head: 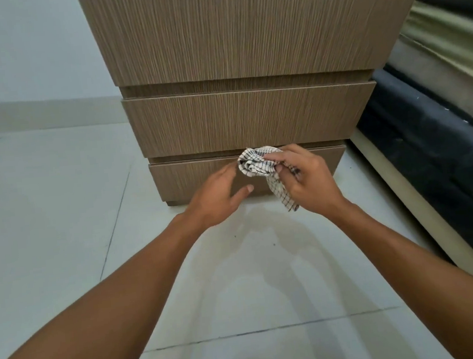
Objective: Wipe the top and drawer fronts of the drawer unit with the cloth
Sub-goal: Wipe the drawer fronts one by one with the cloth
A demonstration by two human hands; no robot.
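A brown wood-grain drawer unit (pixel 252 115) with three drawer fronts stands straight ahead on the floor; its top is out of view. My right hand (pixel 310 181) grips a bunched white cloth with dark checks (pixel 257 164) in front of the lowest drawer front (pixel 189 180), and a tail of the cloth hangs down under the hand. My left hand (pixel 219 195) hovers just left of the cloth with its fingers spread, holding nothing, near the same drawer front.
Glossy white floor tiles (pixel 62 223) stretch to the left and towards me. A white wall (pixel 18 49) rises behind on the left. On the right a dark bed base (pixel 433 150) with green and dark bedding (pixel 450 23) stands close beside the unit.
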